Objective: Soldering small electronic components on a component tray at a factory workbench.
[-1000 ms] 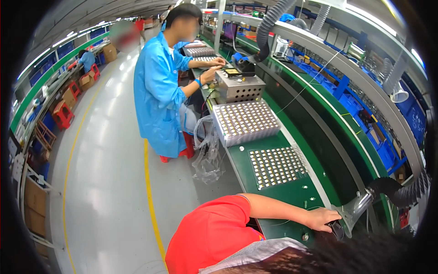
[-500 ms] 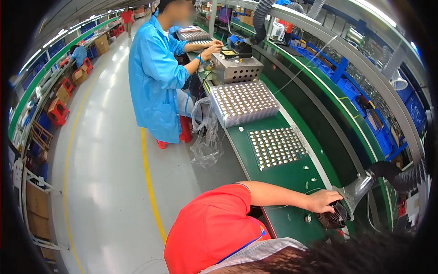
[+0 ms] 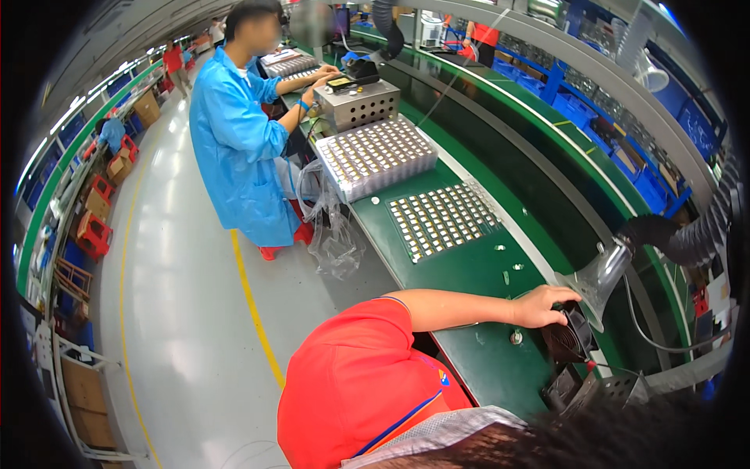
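Observation:
My left arm, in a red sleeve, reaches to the right across the green bench. My left hand is closed over the upper edge of a small black fan with a round wire guard, thumb on the near face. The fan stands tilted on the bench, right beside the flared clear hood of a black extraction hose. A small round metallic piece lies just left of the fan. My right hand is not in view; dark hair covers the lower right.
A clear tray of small white parts lies farther up the bench. Beyond it are a stack of filled trays and a perforated metal box. A co-worker in blue sits there. A conveyor runs along the right.
The view has shifted, so the bench and co-worker appear farther left. The fan has turned, its guard now facing more to the right, with my left hand still on it.

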Demonstrator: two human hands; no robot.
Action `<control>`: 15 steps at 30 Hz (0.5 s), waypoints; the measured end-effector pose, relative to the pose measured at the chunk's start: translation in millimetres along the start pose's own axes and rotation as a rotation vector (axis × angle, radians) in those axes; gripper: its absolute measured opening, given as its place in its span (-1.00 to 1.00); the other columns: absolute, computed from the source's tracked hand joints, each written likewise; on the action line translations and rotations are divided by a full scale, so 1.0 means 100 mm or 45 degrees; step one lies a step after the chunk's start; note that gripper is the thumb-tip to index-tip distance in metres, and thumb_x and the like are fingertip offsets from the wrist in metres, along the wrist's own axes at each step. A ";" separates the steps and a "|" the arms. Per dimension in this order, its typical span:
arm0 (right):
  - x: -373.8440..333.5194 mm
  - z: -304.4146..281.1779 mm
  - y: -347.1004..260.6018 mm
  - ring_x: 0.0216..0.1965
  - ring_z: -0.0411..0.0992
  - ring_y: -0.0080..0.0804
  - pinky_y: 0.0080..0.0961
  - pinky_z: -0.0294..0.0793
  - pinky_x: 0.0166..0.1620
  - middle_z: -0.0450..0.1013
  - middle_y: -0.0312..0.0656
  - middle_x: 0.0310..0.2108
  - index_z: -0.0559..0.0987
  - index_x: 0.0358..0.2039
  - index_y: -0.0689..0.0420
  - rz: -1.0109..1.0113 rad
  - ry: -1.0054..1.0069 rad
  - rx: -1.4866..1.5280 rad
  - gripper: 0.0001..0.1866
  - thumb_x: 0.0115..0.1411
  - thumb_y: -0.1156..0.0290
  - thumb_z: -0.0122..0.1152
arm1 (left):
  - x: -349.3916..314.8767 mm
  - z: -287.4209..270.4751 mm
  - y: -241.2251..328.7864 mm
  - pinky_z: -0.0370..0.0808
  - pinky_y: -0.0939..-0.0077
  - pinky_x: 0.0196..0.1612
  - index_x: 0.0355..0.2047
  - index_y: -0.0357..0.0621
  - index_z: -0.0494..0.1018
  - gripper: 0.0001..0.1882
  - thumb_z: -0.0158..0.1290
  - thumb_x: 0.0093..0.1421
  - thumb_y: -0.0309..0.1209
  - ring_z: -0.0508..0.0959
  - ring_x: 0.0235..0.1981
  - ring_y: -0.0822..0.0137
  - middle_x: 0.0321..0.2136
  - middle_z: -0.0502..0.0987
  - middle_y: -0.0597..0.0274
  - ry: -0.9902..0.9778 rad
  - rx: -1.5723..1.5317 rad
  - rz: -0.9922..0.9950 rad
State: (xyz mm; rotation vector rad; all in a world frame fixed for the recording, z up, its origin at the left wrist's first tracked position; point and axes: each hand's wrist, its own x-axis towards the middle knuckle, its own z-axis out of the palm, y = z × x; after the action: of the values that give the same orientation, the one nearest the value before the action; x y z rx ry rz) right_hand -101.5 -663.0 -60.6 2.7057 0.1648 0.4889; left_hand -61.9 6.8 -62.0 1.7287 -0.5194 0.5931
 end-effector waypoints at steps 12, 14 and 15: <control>-1.11 0.02 0.39 -0.52 0.38 -0.17 -0.34 0.36 -0.42 0.46 -0.01 -0.53 0.58 -0.45 0.28 0.311 0.057 0.014 -0.82 0.16 0.43 0.09 | -0.01 0.06 0.09 0.35 0.42 0.06 -0.04 -0.32 0.38 -0.48 0.18 -0.08 -0.52 0.45 -0.02 0.15 -0.05 0.44 -0.02 0.023 -0.052 -0.029; -1.22 0.06 0.42 -0.52 0.38 -0.17 -0.34 0.37 -0.42 0.46 -0.01 -0.53 0.58 -0.45 0.28 0.352 0.079 0.022 -0.82 0.16 0.43 0.09 | -0.01 0.08 0.13 0.35 0.43 0.07 -0.04 -0.32 0.38 -0.48 0.18 -0.07 -0.53 0.45 -0.01 0.16 -0.05 0.44 -0.02 0.046 -0.036 -0.005; -1.27 0.08 0.43 -0.51 0.38 -0.17 -0.34 0.37 -0.42 0.46 0.00 -0.52 0.58 -0.45 0.28 0.374 0.092 0.026 -0.82 0.16 0.43 0.09 | -0.01 0.10 0.16 0.35 0.42 0.07 -0.04 -0.32 0.38 -0.48 0.18 -0.07 -0.53 0.45 -0.01 0.16 -0.05 0.45 -0.01 0.069 -0.028 0.017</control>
State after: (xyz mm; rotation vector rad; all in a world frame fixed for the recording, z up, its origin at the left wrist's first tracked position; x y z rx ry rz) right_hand -214.9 -728.6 -90.3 2.7460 -0.2130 0.6730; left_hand -70.9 -6.6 -52.6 1.6846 -0.4985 0.6396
